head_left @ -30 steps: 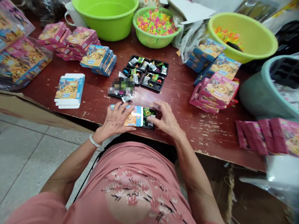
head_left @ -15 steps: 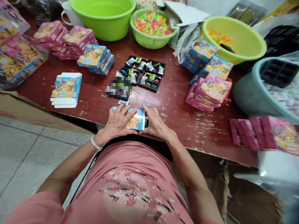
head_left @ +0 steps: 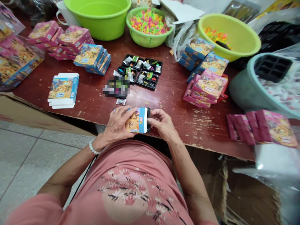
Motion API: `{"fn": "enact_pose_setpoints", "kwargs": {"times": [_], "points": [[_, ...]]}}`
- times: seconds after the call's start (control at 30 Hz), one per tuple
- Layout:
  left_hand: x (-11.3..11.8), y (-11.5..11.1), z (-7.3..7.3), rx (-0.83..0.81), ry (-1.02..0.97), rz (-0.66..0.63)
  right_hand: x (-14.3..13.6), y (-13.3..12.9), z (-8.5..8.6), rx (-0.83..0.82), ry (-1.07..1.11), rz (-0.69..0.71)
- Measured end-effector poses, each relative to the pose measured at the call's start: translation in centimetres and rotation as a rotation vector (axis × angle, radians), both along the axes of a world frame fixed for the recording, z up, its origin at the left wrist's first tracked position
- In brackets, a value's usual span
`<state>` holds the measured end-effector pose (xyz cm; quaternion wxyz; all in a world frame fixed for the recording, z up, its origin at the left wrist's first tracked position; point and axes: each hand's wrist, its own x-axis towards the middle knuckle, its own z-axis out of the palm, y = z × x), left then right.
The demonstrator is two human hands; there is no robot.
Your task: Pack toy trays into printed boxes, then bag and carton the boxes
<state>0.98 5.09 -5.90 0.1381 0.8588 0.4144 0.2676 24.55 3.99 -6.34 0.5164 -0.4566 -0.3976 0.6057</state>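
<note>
A small blue-and-yellow picture box (head_left: 134, 121) lies at the table's front edge, in the grip of my left hand (head_left: 120, 124), which is spread over its top. From the box's open right end sticks out the edge of a black plastic tray (head_left: 148, 115); the rest of it is inside. At that end, my right hand (head_left: 164, 125) has its fingers curled, the thumb and forefinger on the tray's edge. Just beyond lie several filled black trays (head_left: 147, 80) with small toys and sachets, one of them blurred over. A loose white sachet (head_left: 121, 101) lies near my left hand.
Flat blue cartons (head_left: 62, 90) are stacked at left, blue boxes (head_left: 90, 56) and pink boxes (head_left: 44, 31) behind. Pink boxes (head_left: 209, 84) stand at right. Along the back are a green basin (head_left: 98, 23), a basket of plastic pieces (head_left: 148, 39) and a yellow basin (head_left: 246, 34).
My right hand has drawn back slightly to the right from the box, its fingers now curled. More of the box's right end shows. The whole view has shifted slightly.
</note>
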Motion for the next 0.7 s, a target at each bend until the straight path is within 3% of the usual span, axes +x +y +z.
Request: {"fn": "enact_pose_setpoints", "kwargs": {"times": [0.1, 0.23, 0.3, 0.4, 0.47, 0.53, 0.6, 0.7], "points": [[1.0, -1.1, 0.4, -0.004, -0.017, -0.006, -0.8, -1.0, 0.6, 0.031, -0.066, 0.031], [2.2, -2.7, 1.7, -0.083, -0.161, -0.032, -0.3, -3.1, 3.3, 0.204, -0.299, 0.122], [2.4, -3.6, 2.3, -0.233, -0.350, -0.079, 0.5, -3.9, 4.9, 0.337, -0.403, 0.100], [2.5, -4.9, 2.6, -0.661, -0.673, -0.114, 1.3, -4.5, 6.0, 0.479, -0.506, 0.023], [2.2, -5.5, 2.1, -0.952, -0.872, -0.123, 1.0, -4.7, 5.4, 0.454, -0.448, 0.046], [1.8, -5.8, 1.4, -1.123, -1.008, -0.120, 0.1, -4.8, 4.0, 0.332, -0.283, 0.071], [1.4, -5.9, 0.8, -1.151, -1.059, -0.068, -1.2, -5.2, 2.4, 0.190, -0.102, 0.012], [1.1, -6.1, 0.1, -0.996, -1.075, 0.048, -3.0, -6.2, 0.6, 0.067, 0.051, -0.142]]}}
